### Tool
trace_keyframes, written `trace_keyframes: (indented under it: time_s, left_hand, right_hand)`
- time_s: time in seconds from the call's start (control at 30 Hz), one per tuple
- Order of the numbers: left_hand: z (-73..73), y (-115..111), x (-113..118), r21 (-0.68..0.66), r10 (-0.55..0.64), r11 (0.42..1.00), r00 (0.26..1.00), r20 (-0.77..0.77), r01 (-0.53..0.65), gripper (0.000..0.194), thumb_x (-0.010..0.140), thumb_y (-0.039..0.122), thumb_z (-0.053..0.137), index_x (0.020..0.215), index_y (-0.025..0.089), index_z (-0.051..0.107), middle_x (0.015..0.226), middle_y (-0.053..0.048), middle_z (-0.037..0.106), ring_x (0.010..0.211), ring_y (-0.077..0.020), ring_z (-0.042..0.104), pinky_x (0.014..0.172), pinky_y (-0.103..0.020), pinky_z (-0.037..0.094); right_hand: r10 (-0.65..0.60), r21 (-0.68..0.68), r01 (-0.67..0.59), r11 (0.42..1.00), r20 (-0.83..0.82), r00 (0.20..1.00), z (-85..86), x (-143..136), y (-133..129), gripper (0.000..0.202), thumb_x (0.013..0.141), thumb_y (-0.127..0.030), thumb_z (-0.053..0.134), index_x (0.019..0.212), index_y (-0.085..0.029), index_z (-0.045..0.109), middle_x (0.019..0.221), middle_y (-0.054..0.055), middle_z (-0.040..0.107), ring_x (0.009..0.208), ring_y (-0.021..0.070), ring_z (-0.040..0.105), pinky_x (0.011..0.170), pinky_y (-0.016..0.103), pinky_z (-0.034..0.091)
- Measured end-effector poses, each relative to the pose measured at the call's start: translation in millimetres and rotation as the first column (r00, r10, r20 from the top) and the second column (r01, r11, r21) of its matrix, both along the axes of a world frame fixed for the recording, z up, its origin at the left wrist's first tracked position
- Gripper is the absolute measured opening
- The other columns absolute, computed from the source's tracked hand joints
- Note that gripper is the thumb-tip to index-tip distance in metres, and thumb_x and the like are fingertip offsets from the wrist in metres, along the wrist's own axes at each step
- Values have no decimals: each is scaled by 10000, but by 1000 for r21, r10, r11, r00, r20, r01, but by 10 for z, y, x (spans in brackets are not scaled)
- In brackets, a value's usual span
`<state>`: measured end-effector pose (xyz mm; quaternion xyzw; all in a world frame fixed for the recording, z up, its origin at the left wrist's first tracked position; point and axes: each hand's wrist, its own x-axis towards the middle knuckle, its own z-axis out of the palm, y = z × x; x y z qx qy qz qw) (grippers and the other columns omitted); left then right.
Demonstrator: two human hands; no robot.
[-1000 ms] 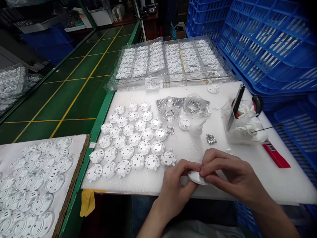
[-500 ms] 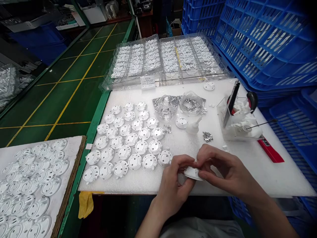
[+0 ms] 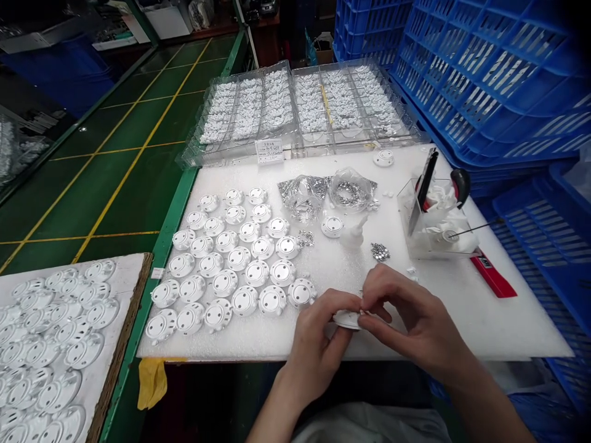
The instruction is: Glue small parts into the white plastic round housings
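Note:
Just above the front edge of the white work board, my left hand (image 3: 316, 344) is closed on a white round plastic part (image 3: 346, 319), fingers over the top and thumb underneath. My right hand (image 3: 415, 311) pinches with thumb and fingertips at the part's right edge. Whatever small thing lies between those fingertips is hidden. Rows of similar white round parts (image 3: 244, 300) with dark dots lie to the left of my hands. Beyond them stand a white squeeze bottle (image 3: 353, 235) with a thin nozzle and a small heap of shiny metal pieces (image 3: 380, 252).
Clear bags of metal pieces (image 3: 349, 189) lie mid-board. Behind are clear trays (image 3: 286, 138) of small white parts. To the right are a clear tool box (image 3: 427, 251), a red-handled tool (image 3: 493, 277) and blue crates (image 3: 489, 80). A green conveyor (image 3: 124, 160) runs along the left.
The view has shifted slightly, so the whole scene sits a little further left. Both hands stay at the white round part, and the right fingertips have moved slightly at its edge.

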<state>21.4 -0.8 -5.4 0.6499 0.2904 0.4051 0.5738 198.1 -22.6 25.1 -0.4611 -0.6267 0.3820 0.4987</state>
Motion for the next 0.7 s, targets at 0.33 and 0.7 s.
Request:
trace_keyframes:
  time_s: [0.33, 0.7]
  left_hand:
    - [4, 13, 5, -19, -7, 1000, 999, 54, 8, 132, 1041, 201, 531, 1141, 248, 603, 1123, -56, 719, 1025, -183, 675, 868, -295, 523]
    - [10, -20, -1, -119, -28, 992, 999, 40, 32, 248, 1048, 190, 528, 1277, 279, 564, 1232, -52, 671, 1155, -172, 662, 996, -304, 556]
  right_hand:
    - [-160, 284, 101, 954, 194, 968, -71, -10, -128, 224, 862, -50, 682, 987, -236, 674, 833, 22, 681, 756, 152, 666, 642, 258, 578]
    - [-330, 447, 164, 880, 325, 886, -108, -34, -49, 461, 858, 11, 622, 1193, -297, 694, 853, 7, 704, 717, 130, 691, 612, 225, 578]
